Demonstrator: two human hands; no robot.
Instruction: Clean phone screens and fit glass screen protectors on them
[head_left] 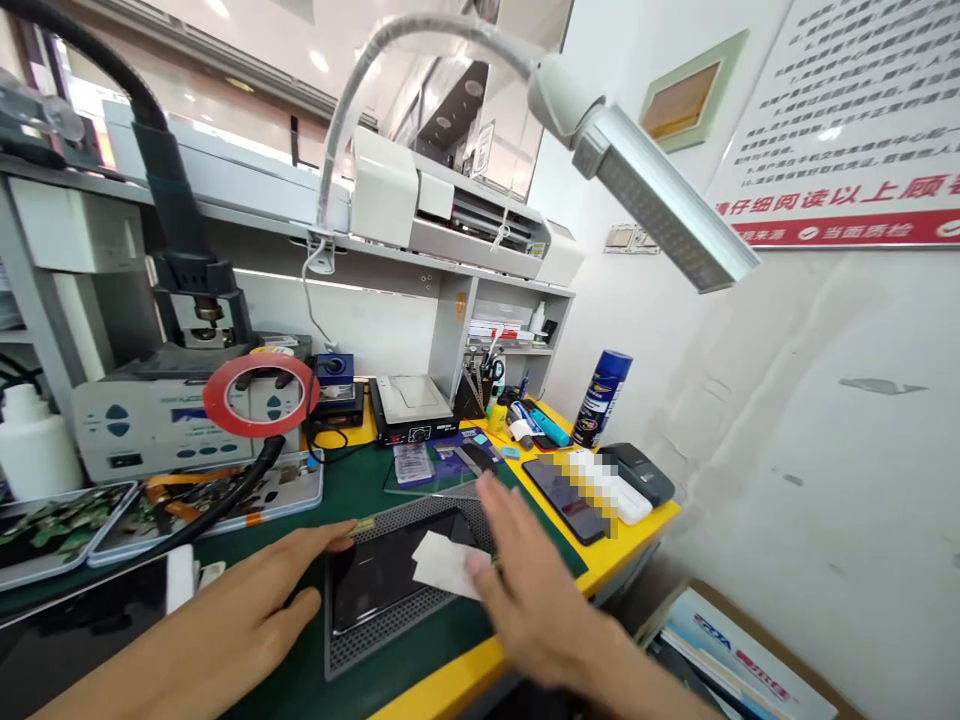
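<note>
A dark phone (386,575) lies face up on a grey perforated mat (409,640) on the green bench mat. My left hand (262,605) rests at the phone's left edge, fingers stretched out, forefinger tip touching its top left corner. My right hand (525,585) hovers flat over the phone's right side, fingers extended and blurred by motion, thumb on a white wipe (442,565) that lies on the screen. Whether the fingers press the wipe is unclear.
A rework station (161,420) with a red tape ring (259,393) stands behind left, trays of parts (112,515) before it. A small heating plate (409,405), tool holder, blue spray can (602,397), another dark phone (562,497) and a cardboard box (739,655) lie right. A lamp head (660,195) hangs overhead.
</note>
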